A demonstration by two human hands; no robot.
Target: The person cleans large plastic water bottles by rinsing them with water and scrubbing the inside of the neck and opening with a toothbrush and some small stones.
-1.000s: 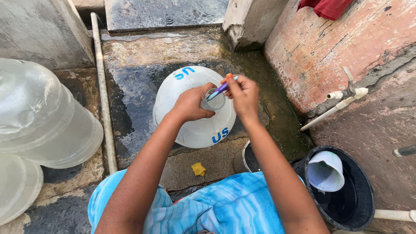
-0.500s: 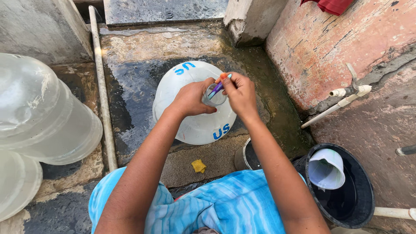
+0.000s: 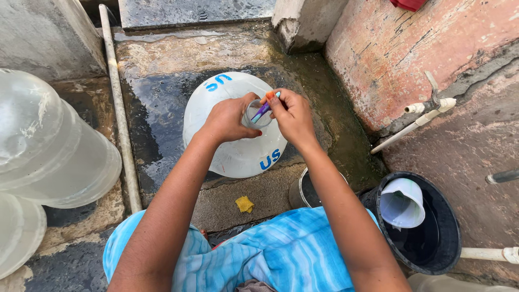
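A large clear water jug (image 3: 232, 146) with blue markings stands upright on wet concrete in front of me. My left hand (image 3: 230, 118) grips the jug's neck at the top opening. My right hand (image 3: 292, 113) holds a small purple and orange brush (image 3: 263, 109), its end poked into the jug's mouth. Both forearms reach out over my blue patterned cloth (image 3: 270, 254).
Two more big clear jugs (image 3: 48, 146) lie at the left beside a white pipe (image 3: 120, 113). A black bucket (image 3: 440, 238) holding a white jug sits at the right, near a wall tap (image 3: 430, 105). A small metal pot (image 3: 305, 189) and a yellow scrap (image 3: 244, 204) lie close by.
The view has shifted slightly and my hands sit a little higher on the jug. The brush stays in the jug's mouth, its angle slightly changed.
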